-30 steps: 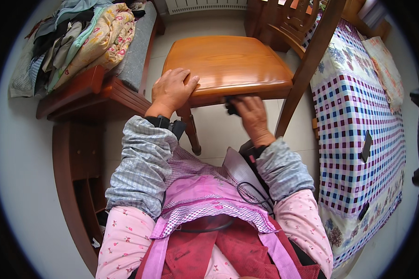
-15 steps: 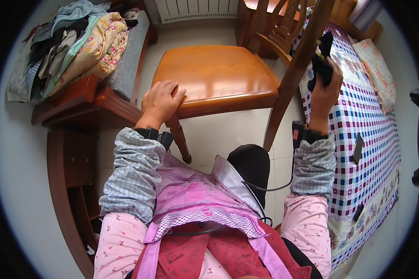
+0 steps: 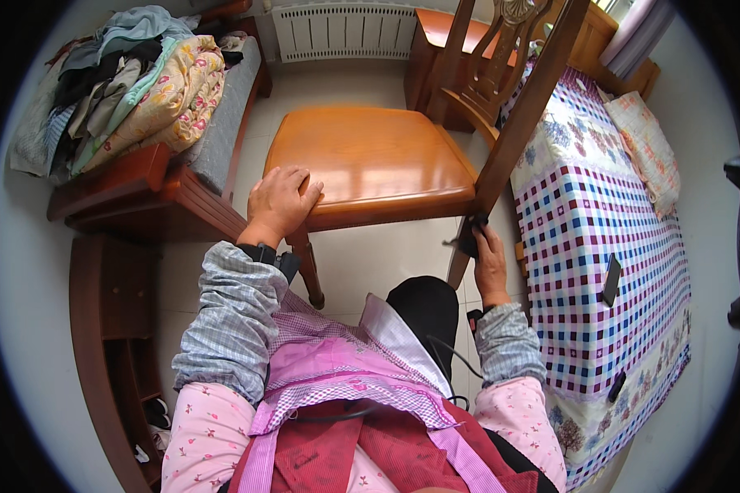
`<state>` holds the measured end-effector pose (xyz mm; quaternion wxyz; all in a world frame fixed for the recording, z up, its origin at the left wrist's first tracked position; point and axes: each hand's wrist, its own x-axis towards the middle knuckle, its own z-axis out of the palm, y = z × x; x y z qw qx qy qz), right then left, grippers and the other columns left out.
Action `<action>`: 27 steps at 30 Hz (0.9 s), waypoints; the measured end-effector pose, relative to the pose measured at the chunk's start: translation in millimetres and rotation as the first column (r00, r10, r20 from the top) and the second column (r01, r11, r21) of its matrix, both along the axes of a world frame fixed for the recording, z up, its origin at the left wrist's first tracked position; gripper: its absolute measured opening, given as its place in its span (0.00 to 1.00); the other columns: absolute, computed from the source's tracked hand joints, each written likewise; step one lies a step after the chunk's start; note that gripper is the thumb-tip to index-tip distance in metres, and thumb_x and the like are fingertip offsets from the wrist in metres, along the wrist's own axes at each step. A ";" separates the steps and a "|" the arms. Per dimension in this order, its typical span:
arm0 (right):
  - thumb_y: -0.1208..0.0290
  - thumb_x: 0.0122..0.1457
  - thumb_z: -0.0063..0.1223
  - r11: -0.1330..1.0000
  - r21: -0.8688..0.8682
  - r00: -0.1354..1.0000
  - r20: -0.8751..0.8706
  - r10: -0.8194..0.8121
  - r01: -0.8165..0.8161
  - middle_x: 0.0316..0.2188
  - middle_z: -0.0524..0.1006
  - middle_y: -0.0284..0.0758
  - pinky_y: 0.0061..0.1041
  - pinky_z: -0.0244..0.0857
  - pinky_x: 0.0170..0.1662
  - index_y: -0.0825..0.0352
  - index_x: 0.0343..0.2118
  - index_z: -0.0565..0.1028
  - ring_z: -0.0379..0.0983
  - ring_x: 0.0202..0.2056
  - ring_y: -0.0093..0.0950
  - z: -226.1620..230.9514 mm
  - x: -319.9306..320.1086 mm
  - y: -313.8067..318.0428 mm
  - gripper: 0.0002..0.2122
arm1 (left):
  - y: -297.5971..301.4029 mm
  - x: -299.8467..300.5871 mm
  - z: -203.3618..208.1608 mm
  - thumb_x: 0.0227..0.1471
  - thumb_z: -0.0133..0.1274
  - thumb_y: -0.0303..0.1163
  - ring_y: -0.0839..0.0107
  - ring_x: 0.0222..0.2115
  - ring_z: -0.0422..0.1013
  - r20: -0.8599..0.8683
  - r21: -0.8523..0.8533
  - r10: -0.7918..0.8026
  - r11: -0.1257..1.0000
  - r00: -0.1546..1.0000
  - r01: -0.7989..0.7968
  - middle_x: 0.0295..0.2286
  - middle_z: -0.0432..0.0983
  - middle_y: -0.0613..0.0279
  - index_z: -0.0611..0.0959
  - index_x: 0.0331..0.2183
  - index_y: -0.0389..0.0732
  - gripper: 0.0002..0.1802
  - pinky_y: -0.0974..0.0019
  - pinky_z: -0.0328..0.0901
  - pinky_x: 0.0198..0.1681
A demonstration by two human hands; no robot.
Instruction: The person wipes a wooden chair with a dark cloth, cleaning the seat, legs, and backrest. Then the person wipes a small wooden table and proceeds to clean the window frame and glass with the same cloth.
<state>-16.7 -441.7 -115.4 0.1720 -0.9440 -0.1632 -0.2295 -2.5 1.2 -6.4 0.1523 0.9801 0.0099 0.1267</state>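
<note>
A polished brown wooden chair (image 3: pixel 370 160) stands in front of me, its carved back toward the right. My left hand (image 3: pixel 281 202) rests on the seat's near left corner, palm down with the fingers fairly straight and the thumb apart. Lower down on the right, my right hand (image 3: pixel 490 256) grips a black cloth (image 3: pixel 469 241) against the chair leg below the seat's near right corner. Part of that cloth is hidden behind the fingers and the leg. Its loose end sticks out to the left of the leg.
A bed with a checked cover (image 3: pixel 596 222) runs along the right, bearing a dark phone (image 3: pixel 611 280) and a pillow (image 3: pixel 645 152). Heaped clothes (image 3: pixel 131 90) lie on a wooden-framed couch (image 3: pixel 160 181) at left. Behind are a radiator (image 3: pixel 341 33) and a cabinet (image 3: pixel 423 62). Shelving (image 3: pixel 115 329) stands near left.
My right hand has come down from beside the chair's back to the leg, bringing the black cloth with it. My left hand remains on the seat corner. The view has shifted slightly.
</note>
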 end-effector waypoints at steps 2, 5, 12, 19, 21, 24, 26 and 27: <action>0.86 0.52 0.53 0.995 0.010 0.983 -0.155 -0.095 0.098 0.55 0.73 0.42 0.39 0.64 0.60 0.66 0.53 0.74 0.69 0.56 0.45 20.8 3.3 -13.4 0.23 | -0.9 -2.4 1.9 0.57 0.50 0.53 0.61 0.49 0.72 0.003 0.020 -0.009 1.000 1.000 0.009 0.46 0.79 0.64 0.85 0.43 0.45 0.24 0.55 0.65 0.54; 0.87 0.51 0.54 0.985 0.168 0.946 0.313 -0.079 0.027 0.49 0.77 0.44 0.38 0.65 0.58 0.68 0.51 0.74 0.73 0.52 0.45 89.8 44.8 -22.8 0.22 | -1.8 -5.6 4.9 0.57 0.51 0.51 0.61 0.48 0.72 0.002 0.029 -0.012 1.000 1.000 0.012 0.45 0.79 0.64 0.85 0.43 0.45 0.23 0.56 0.65 0.53; 0.82 0.56 0.59 0.986 0.155 0.652 0.754 -0.081 -0.056 0.52 0.76 0.38 0.35 0.63 0.61 0.61 0.53 0.74 0.71 0.57 0.39 312.7 147.3 -9.9 0.21 | -3.5 -14.9 4.9 0.56 0.51 0.51 0.62 0.48 0.71 -0.007 0.029 0.000 1.000 1.000 0.000 0.44 0.78 0.64 0.84 0.43 0.44 0.23 0.56 0.64 0.53; 0.78 0.60 0.55 0.996 0.087 0.682 0.729 -0.057 -0.010 0.62 0.66 0.44 0.39 0.60 0.63 0.62 0.62 0.66 0.62 0.62 0.47 333.7 226.6 19.0 0.26 | -2.8 -20.1 -4.6 0.56 0.52 0.51 0.62 0.49 0.70 0.060 0.072 -0.004 0.997 0.998 -0.001 0.45 0.78 0.65 0.84 0.43 0.45 0.23 0.55 0.64 0.54; 0.80 0.58 0.55 0.998 0.063 0.692 0.720 -0.057 0.017 0.63 0.65 0.44 0.40 0.59 0.63 0.63 0.62 0.66 0.61 0.62 0.46 309.6 220.9 22.6 0.27 | -2.3 -18.3 -5.3 0.56 0.51 0.51 0.61 0.50 0.70 0.109 0.073 -0.008 0.997 0.994 0.000 0.45 0.78 0.65 0.84 0.43 0.45 0.22 0.55 0.63 0.54; 0.84 0.55 0.54 0.998 0.053 0.782 0.620 -0.066 0.042 0.65 0.62 0.42 0.40 0.57 0.66 0.62 0.64 0.63 0.60 0.64 0.45 271.4 199.2 30.3 0.32 | -3.3 -13.2 -2.8 0.57 0.51 0.51 0.60 0.50 0.70 0.058 0.053 -0.005 0.999 0.998 0.002 0.45 0.78 0.65 0.84 0.43 0.45 0.22 0.55 0.63 0.54; 0.85 0.54 0.53 0.998 0.045 0.848 0.526 -0.059 0.042 0.66 0.61 0.41 0.40 0.55 0.66 0.62 0.65 0.62 0.58 0.65 0.44 247.1 179.1 31.5 0.33 | -4.8 -8.1 0.2 0.57 0.51 0.50 0.61 0.50 0.71 0.034 0.037 -0.001 0.999 0.999 0.000 0.45 0.78 0.65 0.84 0.42 0.46 0.21 0.55 0.64 0.54; 0.85 0.54 0.53 0.999 0.031 0.868 0.494 -0.045 0.034 0.66 0.60 0.40 0.40 0.55 0.67 0.61 0.65 0.62 0.58 0.65 0.44 235.5 170.6 32.7 0.33 | -5.1 -5.8 1.8 0.57 0.51 0.50 0.61 0.50 0.71 0.041 0.035 0.002 0.999 0.999 -0.003 0.44 0.78 0.65 0.84 0.42 0.46 0.21 0.55 0.64 0.54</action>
